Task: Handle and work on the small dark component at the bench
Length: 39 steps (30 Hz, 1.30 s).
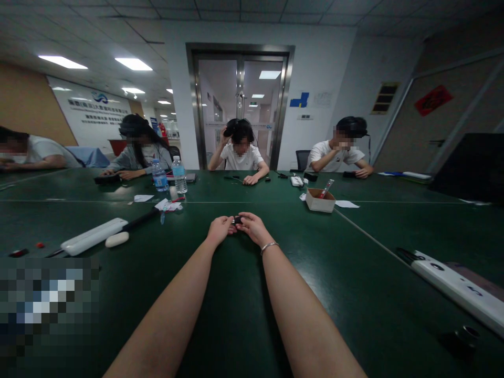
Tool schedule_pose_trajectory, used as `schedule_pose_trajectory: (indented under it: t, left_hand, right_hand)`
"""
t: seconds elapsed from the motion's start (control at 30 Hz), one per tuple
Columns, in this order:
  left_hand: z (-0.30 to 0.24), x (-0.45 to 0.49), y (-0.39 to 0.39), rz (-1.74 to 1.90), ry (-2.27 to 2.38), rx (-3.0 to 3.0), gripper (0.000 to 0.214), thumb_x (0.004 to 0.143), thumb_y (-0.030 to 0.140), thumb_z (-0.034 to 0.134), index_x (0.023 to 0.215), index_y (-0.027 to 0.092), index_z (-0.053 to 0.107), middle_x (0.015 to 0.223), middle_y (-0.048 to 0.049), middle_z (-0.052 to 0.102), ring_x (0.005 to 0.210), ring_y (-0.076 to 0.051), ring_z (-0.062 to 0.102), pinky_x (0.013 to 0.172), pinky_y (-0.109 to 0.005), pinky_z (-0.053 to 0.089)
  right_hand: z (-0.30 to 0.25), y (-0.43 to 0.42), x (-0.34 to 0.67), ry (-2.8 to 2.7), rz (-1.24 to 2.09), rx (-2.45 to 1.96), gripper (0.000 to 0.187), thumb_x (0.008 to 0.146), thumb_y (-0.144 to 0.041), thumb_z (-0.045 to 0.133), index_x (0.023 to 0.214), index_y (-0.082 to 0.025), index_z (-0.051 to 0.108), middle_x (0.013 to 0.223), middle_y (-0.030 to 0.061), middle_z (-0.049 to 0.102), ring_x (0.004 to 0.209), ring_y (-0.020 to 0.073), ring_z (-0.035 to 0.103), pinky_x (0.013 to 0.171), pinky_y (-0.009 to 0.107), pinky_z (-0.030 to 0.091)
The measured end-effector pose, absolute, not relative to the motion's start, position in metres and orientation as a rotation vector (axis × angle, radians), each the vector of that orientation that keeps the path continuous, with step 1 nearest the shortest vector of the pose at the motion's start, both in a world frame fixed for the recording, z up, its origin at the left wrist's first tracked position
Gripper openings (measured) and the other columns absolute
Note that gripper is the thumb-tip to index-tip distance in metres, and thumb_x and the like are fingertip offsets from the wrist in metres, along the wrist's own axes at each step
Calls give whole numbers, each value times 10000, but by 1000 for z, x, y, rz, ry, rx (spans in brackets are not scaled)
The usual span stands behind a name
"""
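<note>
The fingers of the left hand [219, 230] and of the right hand [254, 227] are closed narrowly around one small black object [238, 220], each hand pinching it from its own side. The object is between the two hands, at the far end of the stretched arms, close over the green bench [244, 294]; whether it touches the surface, I cannot tell. A shiny, metal-looking part [233, 221] shows at its left side, but the fingers hide much, so its exact kind is not clear.

In my judgement it is light and stiff, perhaps a little slippery because it is so small. The dark body seems the best place to hold, with the fingertips on opposite sides and only gentle pressure near the shiny part.

Around the right wrist is a silver-coloured bracelet [269, 245]. Farther to the right stands an open cardboard box [319, 203]; to the far left are two plastic bottles [170, 176]. Nearer on the left lies a long white device [94, 236], with a white oval item [117, 239] just beside it.
</note>
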<state>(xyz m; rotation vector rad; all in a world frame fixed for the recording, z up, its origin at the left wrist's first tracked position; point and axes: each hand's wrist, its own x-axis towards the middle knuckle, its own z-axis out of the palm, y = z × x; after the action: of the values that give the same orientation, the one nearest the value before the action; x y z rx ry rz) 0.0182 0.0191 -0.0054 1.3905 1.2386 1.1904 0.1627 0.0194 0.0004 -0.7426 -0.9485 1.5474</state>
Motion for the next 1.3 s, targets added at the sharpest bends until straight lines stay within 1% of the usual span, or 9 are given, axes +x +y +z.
schedule_pose_trajectory:
  t: [0.3,0.43,0.5,0.6,0.73,0.87,0.97,1.13,1.3]
  left_hand:
    - [-2,16,18,1109,1281,1458,376,825,478,449,784,131,589,593,-66,654,528,-159,626,500,-240,471]
    - [-2,12,14,1110,1408,1638,483,804,584,388,703,161,600,515,-34,620,444,-143,577,466,-229,416]
    - [-2,11,13,1119,1441,1702,483,792,597,394,676,176,599,515,-24,616,448,-140,571,483,-230,411]
    - [-3,11,12,1143,1407,1702,395,783,547,453,706,189,602,575,-18,634,514,-139,585,522,-226,416]
    - [-6,12,15,1215,1344,1637,245,737,423,564,793,191,617,675,-14,644,633,-142,593,546,-214,419]
    - [-6,12,17,1294,1240,1615,268,678,356,636,881,182,620,733,-20,637,666,-139,583,573,-220,440]
    - [-4,12,16,1286,1188,1629,282,680,356,634,898,178,608,746,-27,630,665,-135,581,549,-207,431]
    - [-3,13,16,1224,1221,1557,277,758,409,539,896,172,582,760,-40,636,670,-136,588,485,-180,398]
    - [-6,12,18,1246,1221,1579,287,736,395,574,927,181,589,810,-49,647,737,-158,602,496,-189,412]
  right_hand:
    - [6,15,163,-956,1581,-716,177,764,7,535,879,-118,586,767,57,643,601,122,641,591,239,562]
    - [7,14,163,-971,1622,-717,167,769,-9,550,894,-116,579,767,65,649,599,131,650,593,247,568]
    - [7,14,163,-975,1623,-725,168,774,-6,544,902,-111,572,740,65,646,591,139,656,592,248,569]
    - [6,16,163,-964,1604,-742,150,779,-25,561,898,-116,563,692,48,631,584,150,662,590,256,572]
    - [6,17,163,-929,1586,-790,101,789,-82,597,867,-120,545,659,39,615,550,154,655,564,258,570]
    - [7,17,162,-927,1566,-781,77,801,-115,603,839,-117,536,657,43,612,528,149,645,546,254,564]
    - [6,17,162,-923,1557,-778,75,799,-120,609,823,-115,538,652,41,606,521,146,640,540,255,562]
    - [4,18,161,-936,1567,-776,67,800,-126,612,811,-119,546,653,38,609,515,132,630,524,240,554]
    - [4,18,161,-948,1565,-768,67,796,-120,618,812,-111,554,651,40,601,528,140,635,534,247,554]
